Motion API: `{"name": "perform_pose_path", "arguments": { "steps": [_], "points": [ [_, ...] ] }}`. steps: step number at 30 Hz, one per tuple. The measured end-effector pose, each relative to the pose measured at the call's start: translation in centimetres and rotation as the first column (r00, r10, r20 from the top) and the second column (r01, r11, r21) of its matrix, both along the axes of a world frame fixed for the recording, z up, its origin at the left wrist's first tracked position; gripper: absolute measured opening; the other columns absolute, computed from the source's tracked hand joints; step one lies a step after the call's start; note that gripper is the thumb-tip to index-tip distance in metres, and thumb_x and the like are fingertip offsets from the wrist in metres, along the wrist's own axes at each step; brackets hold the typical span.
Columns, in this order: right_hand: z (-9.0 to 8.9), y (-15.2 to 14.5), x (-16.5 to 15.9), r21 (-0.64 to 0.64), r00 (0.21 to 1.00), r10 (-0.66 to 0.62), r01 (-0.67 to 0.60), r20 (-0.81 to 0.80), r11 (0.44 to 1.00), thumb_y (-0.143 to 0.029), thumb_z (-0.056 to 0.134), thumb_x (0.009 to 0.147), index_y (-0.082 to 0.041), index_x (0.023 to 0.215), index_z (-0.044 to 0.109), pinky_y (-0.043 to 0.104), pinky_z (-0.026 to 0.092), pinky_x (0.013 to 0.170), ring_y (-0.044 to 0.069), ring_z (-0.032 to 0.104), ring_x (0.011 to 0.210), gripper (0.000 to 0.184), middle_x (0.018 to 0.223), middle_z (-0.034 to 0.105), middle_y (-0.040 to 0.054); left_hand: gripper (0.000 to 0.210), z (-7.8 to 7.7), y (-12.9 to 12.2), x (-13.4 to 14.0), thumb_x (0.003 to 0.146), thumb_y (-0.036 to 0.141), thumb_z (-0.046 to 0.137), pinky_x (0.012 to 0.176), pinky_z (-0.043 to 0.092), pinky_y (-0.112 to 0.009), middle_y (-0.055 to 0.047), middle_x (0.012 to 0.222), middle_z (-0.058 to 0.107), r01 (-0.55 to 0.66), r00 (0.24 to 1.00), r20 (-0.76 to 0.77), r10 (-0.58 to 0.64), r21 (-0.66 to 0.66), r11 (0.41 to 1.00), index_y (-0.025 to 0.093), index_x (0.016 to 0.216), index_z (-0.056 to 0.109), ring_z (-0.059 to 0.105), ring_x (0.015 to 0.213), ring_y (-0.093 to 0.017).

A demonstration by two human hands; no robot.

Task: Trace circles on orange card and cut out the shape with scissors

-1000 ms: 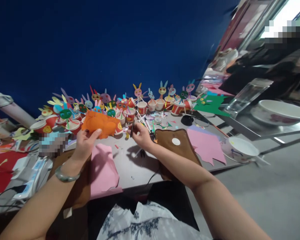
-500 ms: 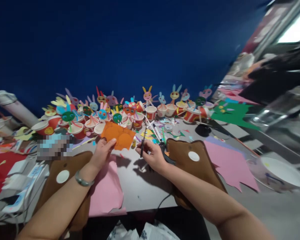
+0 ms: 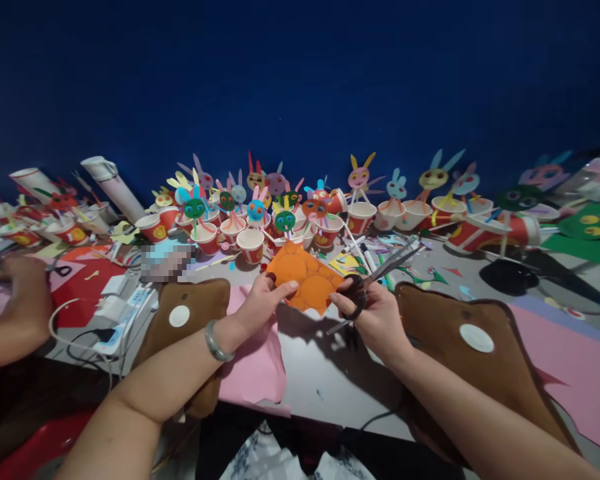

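Observation:
My left hand [image 3: 267, 293] pinches the left side of an orange sheet of paper [image 3: 303, 267], thumb on top. Round outlines are drawn on the sheet, and its lower edge is jagged. Black-handled scissors [image 3: 387, 261] are in my right hand [image 3: 377, 317], fingers at the handles and the blades pointing up and away to the right. The right fingertips also touch the sheet's right edge. Below the left hand lies pink paper [image 3: 253, 373] on the grey table [image 3: 325, 393].
Paper cups [image 3: 251, 245] with paper rabbit figures line the blue wall. Brown pouches lie left [image 3: 203, 300] and right [image 3: 450, 333] of my hands. A power strip [image 3: 125, 327] with cables sits left. Another person's arm [image 3: 20, 313] is at far left. Pens and scraps lie behind the sheet.
The view has swung left, bringing another person's arm into sight. My hands have come closer together. The scissors have turned to point up and right, and my right fingers now touch the orange sheet.

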State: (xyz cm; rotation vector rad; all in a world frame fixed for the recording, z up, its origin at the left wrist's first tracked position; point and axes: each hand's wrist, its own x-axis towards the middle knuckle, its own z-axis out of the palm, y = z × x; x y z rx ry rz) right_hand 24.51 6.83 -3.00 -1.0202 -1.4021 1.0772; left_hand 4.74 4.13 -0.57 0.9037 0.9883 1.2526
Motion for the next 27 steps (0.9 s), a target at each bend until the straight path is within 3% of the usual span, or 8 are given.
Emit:
{"name": "perform_pose_path", "arguments": {
  "steps": [6, 9, 12, 21, 24, 27],
  "points": [
    [0.6, -0.2, 0.2, 0.004, 1.000, -0.013, 0.013, -0.022, 1.000, -0.040, 0.085, 0.071, -0.021, 0.083, 0.063, 0.025, 0.040, 0.047, 0.010, 0.048, 0.049, 0.031, 0.062, 0.058, -0.0042, 0.046, -0.3, -0.2, -0.6, 0.079, 0.058, 0.071, 0.091, 0.055, -0.039, -0.012, 0.102, 0.075, 0.092, 0.994, 0.046, -0.096, 0.079, 0.993, 0.019, 0.103, 0.072, 0.068, 0.108, -0.030],
    [0.5, 0.1, 0.2, 0.017, 0.999, -0.031, 0.031, -0.021, 0.999, -0.041, 0.084, 0.071, -0.021, 0.082, 0.064, 0.025, 0.041, 0.047, 0.010, 0.047, 0.050, 0.031, 0.063, 0.058, -0.0040, 0.052, -0.7, 0.0, -0.9, 0.082, 0.065, 0.065, 0.093, 0.054, -0.040, -0.012, 0.110, 0.075, 0.059, 0.989, 0.130, -0.072, 0.101, 0.993, 0.020, 0.108, 0.071, 0.067, 0.112, -0.030],
    [0.4, 0.3, 0.3, 0.026, 0.999, -0.043, 0.044, -0.011, 0.999, -0.041, 0.084, 0.071, -0.021, 0.083, 0.064, 0.024, 0.040, 0.046, 0.010, 0.046, 0.050, 0.031, 0.063, 0.056, -0.0040, 0.048, -0.7, 0.2, -0.9, 0.080, 0.061, 0.069, 0.092, 0.054, -0.041, -0.011, 0.113, 0.074, 0.049, 0.987, 0.151, -0.058, 0.061, 0.997, 0.023, 0.109, 0.071, 0.068, 0.108, -0.029],
    [1.1, -0.2, -0.1, 0.043, 0.999, -0.048, 0.048, -0.011, 0.998, -0.040, 0.087, 0.068, -0.021, 0.080, 0.064, 0.025, 0.044, 0.050, 0.010, 0.049, 0.052, 0.032, 0.064, 0.058, -0.0042, 0.045, -0.9, -0.1, -0.1, 0.066, 0.029, 0.087, 0.093, 0.052, -0.037, -0.011, 0.114, 0.073, 0.287, 0.956, 0.031, -0.290, 0.077, 0.955, 0.019, 0.107, 0.072, 0.069, 0.104, -0.025],
    [1.0, -0.2, -0.2, 0.078, 0.999, -0.045, 0.044, 0.012, 0.996, -0.040, 0.087, 0.068, -0.021, 0.079, 0.065, 0.026, 0.046, 0.053, 0.011, 0.051, 0.055, 0.030, 0.065, 0.059, -0.0032, 0.042, -0.9, -0.2, 0.1, 0.066, 0.029, 0.087, 0.084, 0.052, -0.033, -0.010, 0.105, 0.074, 0.262, 0.965, -0.002, -0.263, 0.057, 0.963, 0.017, 0.104, 0.073, 0.069, 0.094, -0.022],
    [0.8, -0.3, -0.1, 0.094, 0.998, -0.054, 0.050, 0.039, 0.994, -0.039, 0.086, 0.069, -0.021, 0.079, 0.066, 0.027, 0.047, 0.055, 0.013, 0.054, 0.058, 0.029, 0.069, 0.062, -0.0012, 0.027, -0.9, -0.3, 0.2, 0.069, 0.030, 0.083, 0.074, 0.050, -0.030, -0.006, 0.084, 0.072, 0.184, 0.983, 0.010, -0.185, 0.023, 0.983, 0.015, 0.089, 0.073, 0.064, 0.076, -0.016]
  ]
}}
